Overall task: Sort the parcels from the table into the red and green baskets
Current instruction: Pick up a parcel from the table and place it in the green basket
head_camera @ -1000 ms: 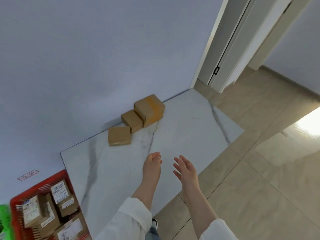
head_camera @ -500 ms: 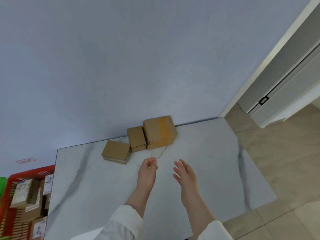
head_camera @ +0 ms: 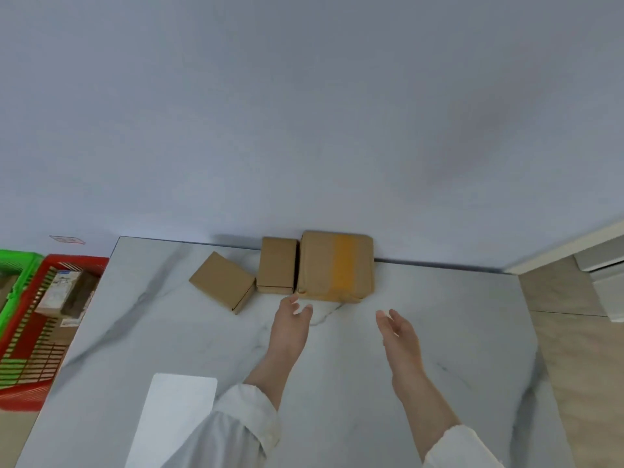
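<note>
Head view: left hand [head_camera: 290, 327], right hand [head_camera: 400, 336] (fingers [head_camera: 391, 317] apart, empty) hover before parcels [head_camera: 277, 265] by wall [head_camera: 304, 113].

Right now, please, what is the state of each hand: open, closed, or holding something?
Left hand: open, fingers relaxed, holds nothing.
Right hand: open, fingers straight, holds nothing.

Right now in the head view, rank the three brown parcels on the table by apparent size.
1. parcel with the yellow tape: clearly the largest.
2. middle parcel and angled left parcel: these look about alike. The left one sits turned, so I won't rank them.
</note>
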